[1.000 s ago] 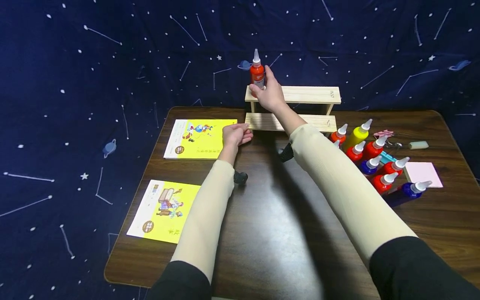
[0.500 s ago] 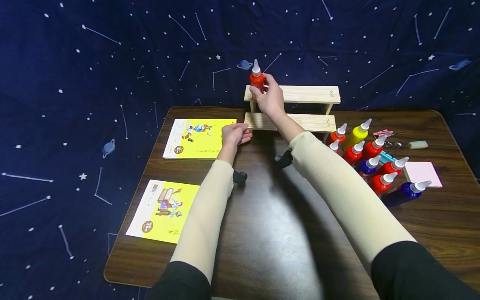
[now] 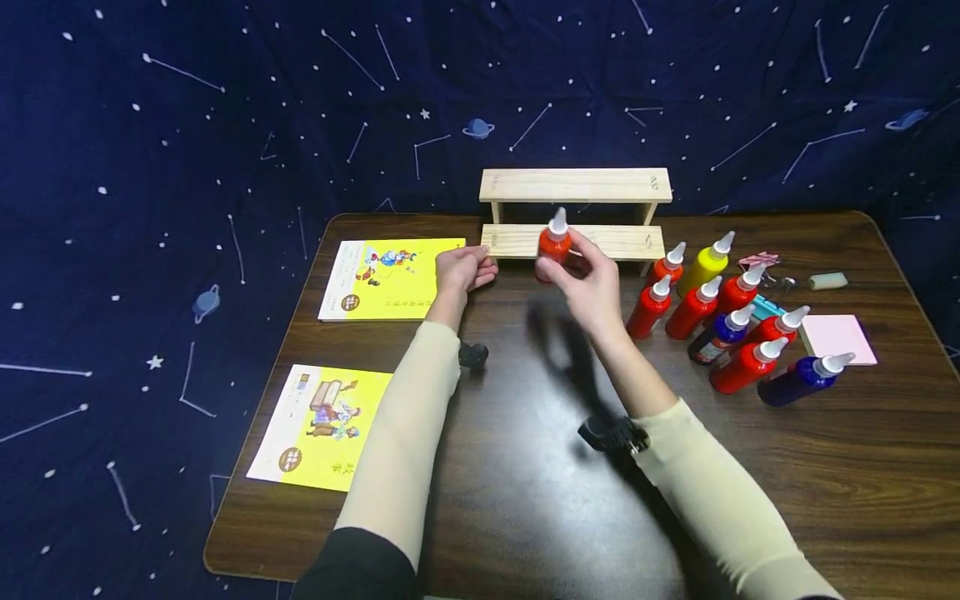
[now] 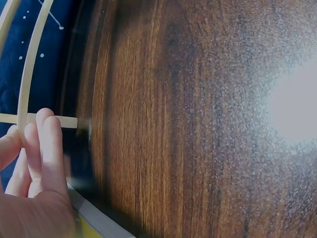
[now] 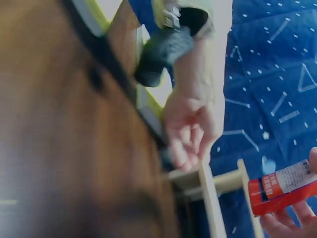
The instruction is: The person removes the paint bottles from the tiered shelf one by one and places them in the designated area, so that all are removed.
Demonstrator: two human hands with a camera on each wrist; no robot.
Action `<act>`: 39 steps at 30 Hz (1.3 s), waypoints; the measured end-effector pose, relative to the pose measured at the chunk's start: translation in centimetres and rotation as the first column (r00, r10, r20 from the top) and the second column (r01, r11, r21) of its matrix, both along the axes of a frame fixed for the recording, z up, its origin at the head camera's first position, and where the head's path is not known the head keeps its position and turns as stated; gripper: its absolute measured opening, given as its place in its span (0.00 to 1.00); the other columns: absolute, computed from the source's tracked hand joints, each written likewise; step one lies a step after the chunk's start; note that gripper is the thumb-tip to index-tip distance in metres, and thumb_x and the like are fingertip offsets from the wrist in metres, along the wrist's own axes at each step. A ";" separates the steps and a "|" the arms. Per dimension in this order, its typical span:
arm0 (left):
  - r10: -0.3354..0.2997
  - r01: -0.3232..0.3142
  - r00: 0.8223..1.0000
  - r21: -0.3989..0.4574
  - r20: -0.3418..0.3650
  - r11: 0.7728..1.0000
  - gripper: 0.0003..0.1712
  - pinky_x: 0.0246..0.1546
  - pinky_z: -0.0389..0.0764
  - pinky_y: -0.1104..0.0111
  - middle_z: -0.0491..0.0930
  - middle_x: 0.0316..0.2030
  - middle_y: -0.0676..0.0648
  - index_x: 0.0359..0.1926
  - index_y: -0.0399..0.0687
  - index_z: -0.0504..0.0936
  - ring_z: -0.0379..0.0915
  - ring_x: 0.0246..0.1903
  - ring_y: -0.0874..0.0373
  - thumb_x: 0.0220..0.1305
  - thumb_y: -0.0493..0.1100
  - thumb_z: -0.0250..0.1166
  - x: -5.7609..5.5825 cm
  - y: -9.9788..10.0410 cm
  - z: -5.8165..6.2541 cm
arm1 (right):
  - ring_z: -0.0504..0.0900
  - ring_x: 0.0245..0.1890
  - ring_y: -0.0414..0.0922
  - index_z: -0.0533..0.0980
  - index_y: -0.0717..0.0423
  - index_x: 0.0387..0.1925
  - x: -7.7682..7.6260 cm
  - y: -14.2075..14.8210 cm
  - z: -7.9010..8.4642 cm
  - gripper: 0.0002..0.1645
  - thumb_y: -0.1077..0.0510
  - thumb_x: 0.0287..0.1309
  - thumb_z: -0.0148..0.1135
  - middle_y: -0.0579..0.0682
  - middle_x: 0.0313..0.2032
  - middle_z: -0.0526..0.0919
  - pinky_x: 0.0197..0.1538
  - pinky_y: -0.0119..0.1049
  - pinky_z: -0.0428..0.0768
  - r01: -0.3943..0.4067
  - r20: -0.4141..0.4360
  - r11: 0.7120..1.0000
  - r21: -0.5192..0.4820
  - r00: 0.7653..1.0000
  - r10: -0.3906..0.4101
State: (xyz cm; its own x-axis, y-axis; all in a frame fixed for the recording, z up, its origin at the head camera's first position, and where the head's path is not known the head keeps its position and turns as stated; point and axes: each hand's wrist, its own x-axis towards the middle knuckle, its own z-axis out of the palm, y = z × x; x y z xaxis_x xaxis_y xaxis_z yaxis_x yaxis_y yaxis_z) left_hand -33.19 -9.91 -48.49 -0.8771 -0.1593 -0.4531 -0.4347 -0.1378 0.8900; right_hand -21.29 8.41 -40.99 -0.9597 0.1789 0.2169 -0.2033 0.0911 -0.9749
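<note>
My right hand (image 3: 596,287) grips a red paint bottle (image 3: 553,246) with a white pointed nozzle. The bottle is upright in the head view and overlaps the lower board of a two-tier wooden shelf (image 3: 573,185). In the right wrist view the labelled bottle (image 5: 277,188) shows at the right edge, with fingers along its side. My left hand (image 3: 463,271) is at the left end of the lower board. Thumb and forefinger pinch that board (image 4: 29,69) in the left wrist view, the other fingers extended beside it.
Several red, blue and yellow bottles (image 3: 690,308) stand at the table's right. Around them lie a pink note pad (image 3: 838,340), a teal item (image 3: 765,308) and a pale eraser-like block (image 3: 828,282). Two yellow books (image 3: 416,287) lie at the left. A starry cloth (image 3: 300,108) hangs behind.
My right hand has brought the red paint bottle down from the upper board, rightward and nearer to me. The left hand keeps its place on the shelf.
</note>
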 end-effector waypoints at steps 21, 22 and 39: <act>0.007 -0.007 1.000 0.020 0.003 1.000 0.17 0.32 0.86 0.66 0.84 0.30 0.41 0.49 0.39 0.82 0.85 0.29 0.53 0.60 0.42 0.68 0.1 -0.2 0.2 | 0.79 0.52 0.54 0.69 0.61 0.63 10.8 11.2 -8.3 0.34 0.63 0.55 0.68 0.60 0.56 0.77 0.55 0.49 0.77 0.312 0.083 0.868 0.386 0.925 -0.370; 0.005 -0.006 1.000 0.020 0.004 1.000 0.17 0.33 0.86 0.66 0.84 0.31 0.41 0.49 0.39 0.82 0.85 0.30 0.53 0.60 0.42 0.68 0.1 -0.1 0.2 | 0.78 0.52 0.55 0.69 0.61 0.63 10.7 11.3 -8.4 0.33 0.63 0.55 0.68 0.61 0.57 0.77 0.55 0.51 0.77 0.319 0.082 0.863 0.393 0.922 -0.378; -0.011 0.011 1.000 0.020 -0.002 1.000 0.18 0.34 0.86 0.65 0.84 0.30 0.42 0.49 0.40 0.82 0.85 0.31 0.52 0.59 0.43 0.69 0.3 -0.2 0.1 | 0.79 0.52 0.56 0.66 0.54 0.66 10.9 11.2 -8.6 0.35 0.57 0.58 0.67 0.59 0.57 0.77 0.56 0.54 0.77 0.373 0.035 0.819 0.436 0.902 -0.429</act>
